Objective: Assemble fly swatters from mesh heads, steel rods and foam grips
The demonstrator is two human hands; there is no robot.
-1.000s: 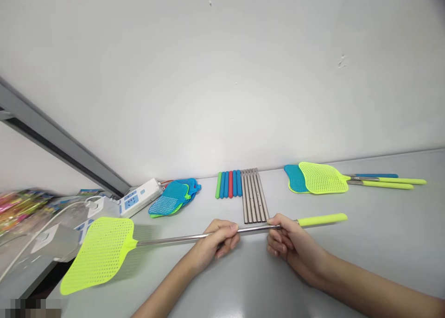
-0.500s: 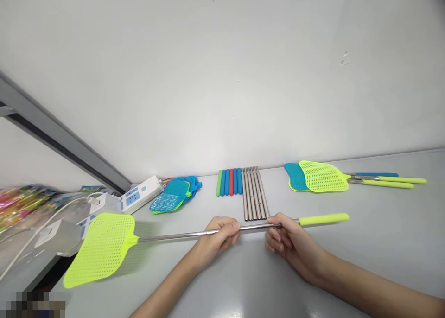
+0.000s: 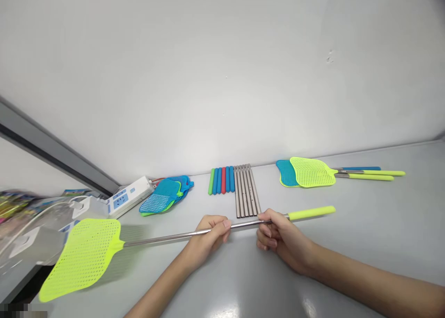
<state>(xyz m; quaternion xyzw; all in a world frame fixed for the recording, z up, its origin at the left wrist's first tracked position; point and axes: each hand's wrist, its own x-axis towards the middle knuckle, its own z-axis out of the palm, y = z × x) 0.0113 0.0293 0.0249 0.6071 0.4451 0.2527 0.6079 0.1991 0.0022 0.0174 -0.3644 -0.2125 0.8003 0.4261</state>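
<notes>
L hand (image 3: 207, 238) & R hand (image 3: 283, 238) both have fingers clamped on the rod (image 3: 243, 224) of the yellow swatter (image 3: 156, 239), held over the desk (image 3: 365, 230) w/ its mesh head (image 3: 83, 253) to the left & its grip (image 3: 311, 213) to the right. R hand is nr the grip, L hand abt mid-rod. Behind: row of metal tubes (image 3: 245, 193) just beside loose grips (image 3: 223, 181); blue & green heads (image 3: 162, 195) nr power strip (image 3: 130, 197) on left; a few swatters (image 3: 313, 173) overlapping on right.

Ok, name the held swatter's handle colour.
The handle is bright yellow-green, shown in the head view.
</notes>
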